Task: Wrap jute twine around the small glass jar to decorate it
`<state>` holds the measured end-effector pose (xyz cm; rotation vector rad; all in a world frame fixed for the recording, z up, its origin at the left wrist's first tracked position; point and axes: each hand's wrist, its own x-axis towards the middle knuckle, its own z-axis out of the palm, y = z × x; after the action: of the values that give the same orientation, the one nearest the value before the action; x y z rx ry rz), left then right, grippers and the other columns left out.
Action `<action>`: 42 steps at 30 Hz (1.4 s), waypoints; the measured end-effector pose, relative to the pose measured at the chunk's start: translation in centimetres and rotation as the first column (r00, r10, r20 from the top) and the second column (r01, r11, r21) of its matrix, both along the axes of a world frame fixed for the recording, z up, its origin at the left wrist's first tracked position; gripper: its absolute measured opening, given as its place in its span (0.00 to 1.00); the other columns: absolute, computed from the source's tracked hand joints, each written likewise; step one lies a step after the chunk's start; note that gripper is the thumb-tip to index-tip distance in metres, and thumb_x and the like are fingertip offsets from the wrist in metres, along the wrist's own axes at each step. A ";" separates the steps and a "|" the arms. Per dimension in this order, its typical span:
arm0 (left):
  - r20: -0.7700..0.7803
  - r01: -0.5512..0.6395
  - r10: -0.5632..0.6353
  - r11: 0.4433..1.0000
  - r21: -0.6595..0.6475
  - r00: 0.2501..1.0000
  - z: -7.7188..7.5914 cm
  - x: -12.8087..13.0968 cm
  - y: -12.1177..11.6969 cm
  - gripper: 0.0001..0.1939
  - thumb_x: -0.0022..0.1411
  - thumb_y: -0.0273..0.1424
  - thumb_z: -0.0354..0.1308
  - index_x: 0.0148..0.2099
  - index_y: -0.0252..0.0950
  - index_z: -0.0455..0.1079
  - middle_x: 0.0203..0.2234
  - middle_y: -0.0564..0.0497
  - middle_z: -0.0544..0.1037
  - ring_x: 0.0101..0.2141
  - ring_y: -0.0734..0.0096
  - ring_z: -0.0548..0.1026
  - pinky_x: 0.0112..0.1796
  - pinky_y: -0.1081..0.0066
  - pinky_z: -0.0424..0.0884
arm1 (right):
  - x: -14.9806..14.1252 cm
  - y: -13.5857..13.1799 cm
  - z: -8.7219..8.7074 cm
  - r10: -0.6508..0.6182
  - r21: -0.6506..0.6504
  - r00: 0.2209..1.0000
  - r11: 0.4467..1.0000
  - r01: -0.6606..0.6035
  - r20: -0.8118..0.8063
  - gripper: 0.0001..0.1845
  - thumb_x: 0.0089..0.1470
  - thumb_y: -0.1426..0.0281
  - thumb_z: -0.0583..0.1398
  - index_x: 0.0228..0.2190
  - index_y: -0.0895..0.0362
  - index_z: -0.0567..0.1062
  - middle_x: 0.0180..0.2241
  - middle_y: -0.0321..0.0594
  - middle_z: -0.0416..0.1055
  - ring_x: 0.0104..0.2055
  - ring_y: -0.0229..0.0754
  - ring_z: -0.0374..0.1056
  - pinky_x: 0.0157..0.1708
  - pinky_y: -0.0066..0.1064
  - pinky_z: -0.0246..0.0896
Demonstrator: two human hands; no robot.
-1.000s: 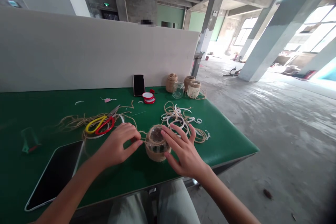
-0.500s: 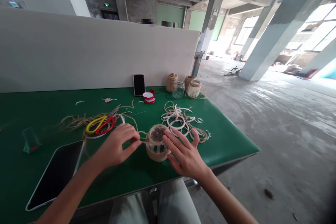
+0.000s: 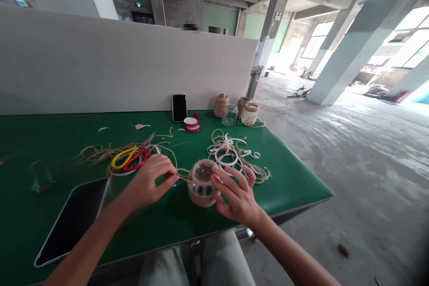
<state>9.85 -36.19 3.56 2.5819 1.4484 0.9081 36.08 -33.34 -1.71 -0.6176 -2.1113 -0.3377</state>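
Jute-wrapped glass jar (image 3: 202,189) is sitting on the green workbench (image 3: 295,187) between both hands, just in front of a tangle of twine and white plastic strips (image 3: 228,154). Left hand (image 3: 149,183) is curling nearly closed, its fingers pinching the jute strand (image 3: 182,175) running from the jar, while the right hand (image 3: 237,196) is spreading wide open, its fingertips (image 3: 214,178) resting against the jar's side. Red-and-yellow scissors (image 3: 129,158) are lying just beyond the left hand.

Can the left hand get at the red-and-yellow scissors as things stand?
Probably yes: the left hand sits right beside the scissors, with only loose jute twine between them. It seems to pinch that twine, which it would release first.
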 end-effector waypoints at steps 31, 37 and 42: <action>-0.011 -0.008 0.008 1.000 0.021 1.000 0.5 0.3 0.5 0.08 0.62 0.29 0.50 0.29 0.37 0.61 0.24 0.52 0.69 0.31 0.69 0.66 0.39 0.65 0.63 | -2.3 -1.9 -0.8 -0.078 0.020 0.997 0.997 0.078 0.001 0.23 0.53 0.72 0.54 0.51 0.50 0.69 0.48 0.32 0.74 0.57 0.47 0.61 0.63 0.47 0.26; -0.012 -0.017 0.017 1.000 0.016 1.000 0.5 0.4 0.8 0.09 0.62 0.30 0.49 0.29 0.37 0.62 0.24 0.52 0.69 0.31 0.68 0.66 0.37 0.65 0.63 | -2.6 -2.7 2.5 -0.089 -0.285 0.991 0.957 0.057 -0.101 0.18 0.56 0.74 0.49 0.43 0.51 0.74 0.58 0.37 0.61 0.58 0.48 0.55 0.57 0.46 0.47; -0.021 -0.023 0.023 1.000 0.004 1.000 0.5 0.4 0.9 0.08 0.62 0.31 0.50 0.29 0.37 0.63 0.26 0.51 0.71 0.32 0.68 0.67 0.38 0.65 0.63 | -3.1 -2.1 4.2 -0.213 -0.391 0.972 0.906 0.160 -0.097 0.26 0.56 0.60 0.53 0.55 0.56 0.62 0.58 0.49 0.57 0.59 0.56 0.53 0.57 0.53 0.44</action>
<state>10.24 -35.30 4.03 2.5908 1.4857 0.8898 32.94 -35.47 2.45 -1.0468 -2.0002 0.0187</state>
